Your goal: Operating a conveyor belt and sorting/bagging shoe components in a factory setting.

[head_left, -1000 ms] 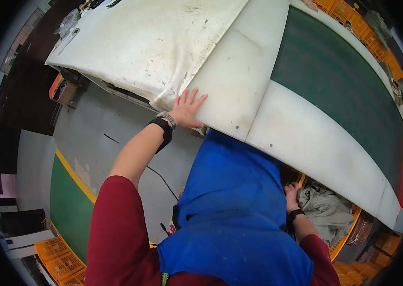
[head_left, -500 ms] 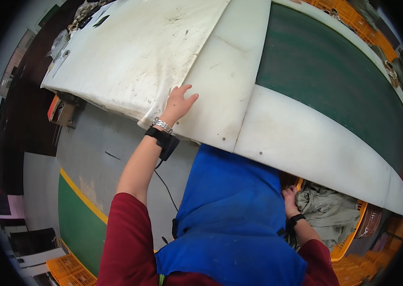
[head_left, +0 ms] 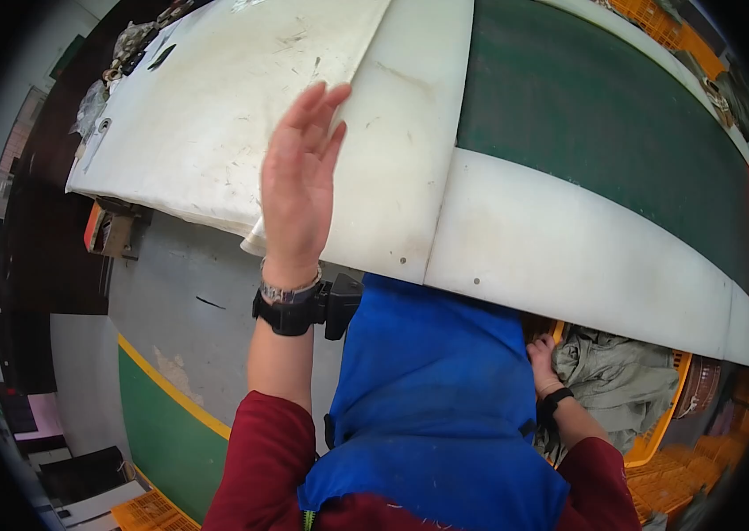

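Bare left hand (head_left: 297,190): in the head view, we see it raised across the front edge of the broad white worktop (head_left: 569,239), fingers extended and a little apart, holding nothing visible; a quick drop could, we judge, knock the boxy black wrist device (head_left: 290,314) against that edge.
Bare right hand (head_left: 543,361): below the front edge, fingers curled just beside the crumpled grey-green cloth (head_left: 613,380); we cannot tell whether they clamp cloth, rim or neither. Lifted straight up, its knuckles could scrape the overhanging edge.
Orange openwork plastic basket (head_left: 668,416): partly under the worktop's front edge, with the cloth inside; a loose fold might catch on its rim if pulled sideways.
Cloth texture: soft, matt and deeply wrinkled, heaped without a clear shape.
Worktop surface: smooth, plastic-looking and lightly stained, with a seam, small round fasteners by the front edge and a flat dark green panel (head_left: 605,106) behind.
Off-white creased sheet (head_left: 215,115): scuffed, covering the left part; its rolled corner at the front edge could snag the wrist device, we think.
Blue fabric apron (head_left: 428,380): matt, softly creased, close against the front edge.
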{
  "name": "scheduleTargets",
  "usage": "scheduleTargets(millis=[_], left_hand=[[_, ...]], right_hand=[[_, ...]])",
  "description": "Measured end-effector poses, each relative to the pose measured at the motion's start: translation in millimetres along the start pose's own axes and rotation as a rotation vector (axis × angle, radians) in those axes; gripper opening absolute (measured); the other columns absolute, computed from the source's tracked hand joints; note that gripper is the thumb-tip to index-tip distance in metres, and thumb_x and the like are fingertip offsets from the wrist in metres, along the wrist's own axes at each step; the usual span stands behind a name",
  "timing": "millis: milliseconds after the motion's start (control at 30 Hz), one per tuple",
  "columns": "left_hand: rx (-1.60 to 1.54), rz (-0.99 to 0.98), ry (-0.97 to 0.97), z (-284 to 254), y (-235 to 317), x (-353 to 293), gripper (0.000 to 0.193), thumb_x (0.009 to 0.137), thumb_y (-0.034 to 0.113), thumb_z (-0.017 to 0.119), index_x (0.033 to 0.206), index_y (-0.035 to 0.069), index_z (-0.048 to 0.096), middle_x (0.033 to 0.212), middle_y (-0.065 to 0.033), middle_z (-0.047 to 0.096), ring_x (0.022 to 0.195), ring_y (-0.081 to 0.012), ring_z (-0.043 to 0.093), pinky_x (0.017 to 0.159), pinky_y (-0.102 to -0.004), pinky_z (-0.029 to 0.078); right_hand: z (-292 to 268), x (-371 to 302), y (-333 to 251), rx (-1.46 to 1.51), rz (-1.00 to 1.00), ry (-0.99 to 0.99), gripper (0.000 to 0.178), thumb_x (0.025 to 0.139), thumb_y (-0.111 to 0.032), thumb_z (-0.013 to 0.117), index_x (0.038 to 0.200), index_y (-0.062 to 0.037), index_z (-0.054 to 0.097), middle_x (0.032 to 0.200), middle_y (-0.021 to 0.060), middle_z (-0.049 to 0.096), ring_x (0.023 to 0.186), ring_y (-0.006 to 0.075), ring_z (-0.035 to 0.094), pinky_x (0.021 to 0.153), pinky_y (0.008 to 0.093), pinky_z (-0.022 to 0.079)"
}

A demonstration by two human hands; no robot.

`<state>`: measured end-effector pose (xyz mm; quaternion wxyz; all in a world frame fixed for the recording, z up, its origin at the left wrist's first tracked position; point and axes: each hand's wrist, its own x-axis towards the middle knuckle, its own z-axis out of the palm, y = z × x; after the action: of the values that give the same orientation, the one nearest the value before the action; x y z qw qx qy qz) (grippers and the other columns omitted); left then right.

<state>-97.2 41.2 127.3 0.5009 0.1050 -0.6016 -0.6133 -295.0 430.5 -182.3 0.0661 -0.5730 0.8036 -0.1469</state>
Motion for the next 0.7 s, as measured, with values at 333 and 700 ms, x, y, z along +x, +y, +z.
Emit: scheduleTargets(millis=[333, 700], left_hand=[[0.1, 0.237, -0.128, 26, 30, -7, 0.078, 0.087, 0.063, 0.021, 0.132, 0.001, 0.033, 0.133, -0.0201, 0.038, 0.129, -0.0301, 0.029, 0.107, -0.0428, 0.019], [1.599, -0.155, -0.678, -35, -43, -68, 0.068, 0.073, 0.036, 0.067, 0.131, 0.014, 0.04, 0.136, -0.0178, 0.033, 0.126, -0.0412, 0.025, 0.1, -0.0495, 0.028]], right_hand=[[0, 0, 0, 0.0, 0.011, -0.004, 0.01, 0.065, -0.017, 0.058, 0.07, -0.0083, 0.059, 0.077, 0.0086, 0.054, 0.097, 0.03, 0.046, 0.092, 0.056, 0.025], [25, -20, 15, -0.122, -0.029, -0.037, 0.011, 0.068, -0.015, 0.054, 0.079, -0.0138, 0.056, 0.082, 0.0046, 0.054, 0.096, 0.0237, 0.049, 0.09, 0.05, 0.032]])
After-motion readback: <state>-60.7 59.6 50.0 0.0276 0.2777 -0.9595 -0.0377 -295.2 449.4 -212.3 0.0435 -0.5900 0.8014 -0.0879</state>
